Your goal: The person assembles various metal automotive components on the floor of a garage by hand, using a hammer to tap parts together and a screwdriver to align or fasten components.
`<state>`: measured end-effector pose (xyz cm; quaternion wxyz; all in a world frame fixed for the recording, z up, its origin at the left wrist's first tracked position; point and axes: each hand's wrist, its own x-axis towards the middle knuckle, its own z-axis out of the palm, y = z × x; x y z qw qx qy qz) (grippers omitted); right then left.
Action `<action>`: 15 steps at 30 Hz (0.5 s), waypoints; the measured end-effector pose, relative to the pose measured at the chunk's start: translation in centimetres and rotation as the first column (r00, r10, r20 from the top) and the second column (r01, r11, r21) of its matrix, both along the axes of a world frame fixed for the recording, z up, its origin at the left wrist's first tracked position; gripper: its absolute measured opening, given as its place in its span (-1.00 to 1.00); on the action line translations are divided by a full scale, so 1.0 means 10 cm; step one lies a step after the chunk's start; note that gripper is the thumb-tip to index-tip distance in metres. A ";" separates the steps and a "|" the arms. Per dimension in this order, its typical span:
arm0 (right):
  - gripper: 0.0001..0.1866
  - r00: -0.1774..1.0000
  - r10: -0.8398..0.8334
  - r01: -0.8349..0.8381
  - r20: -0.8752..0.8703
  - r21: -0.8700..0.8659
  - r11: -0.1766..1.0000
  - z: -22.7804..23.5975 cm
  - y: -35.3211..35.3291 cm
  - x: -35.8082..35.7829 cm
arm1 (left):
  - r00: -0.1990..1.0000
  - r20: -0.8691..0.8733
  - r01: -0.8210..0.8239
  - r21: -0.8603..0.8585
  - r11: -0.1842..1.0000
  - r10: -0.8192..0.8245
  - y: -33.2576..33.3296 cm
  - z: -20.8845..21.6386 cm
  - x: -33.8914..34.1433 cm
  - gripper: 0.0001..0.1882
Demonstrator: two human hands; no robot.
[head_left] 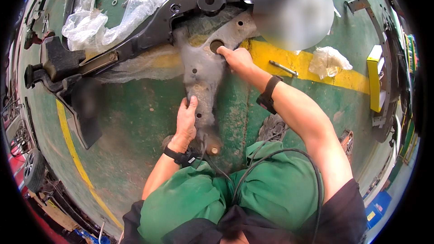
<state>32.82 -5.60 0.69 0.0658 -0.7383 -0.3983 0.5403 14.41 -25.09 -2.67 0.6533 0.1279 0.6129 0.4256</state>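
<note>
Head: dusty, holed metal part point(206, 73)

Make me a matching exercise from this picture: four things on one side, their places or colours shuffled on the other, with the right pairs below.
Things:
1. Left hand
2. Metal bolt
3. Right hand
4. Box

Places or colours:
A. At the rim of the large round hole
B. Yellow and white
C. On the near, narrower half of the grey metal part
D. Lying on the yellow floor stripe

Right pairs: 1-C, 2-D, 3-A, 4-B
</note>
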 end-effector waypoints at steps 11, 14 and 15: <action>-0.28 1.000 -0.027 0.026 0.010 0.078 0.997 -0.06 0.17 -0.09 | 0.990 -0.139 0.023 -0.036 0.999 -0.028 0.32 0.19 -0.06 -0.26; -0.28 0.999 -0.048 0.049 -0.016 0.078 0.996 -0.08 0.19 -0.08 | 0.990 -0.134 0.049 -0.003 0.999 -0.049 0.31 -0.09 -0.16 -0.24; -0.28 0.998 -0.052 0.053 -0.017 0.085 0.995 -0.06 0.19 -0.11 | 0.985 -0.173 0.013 -0.044 0.999 -0.020 0.29 -0.17 -0.18 -0.22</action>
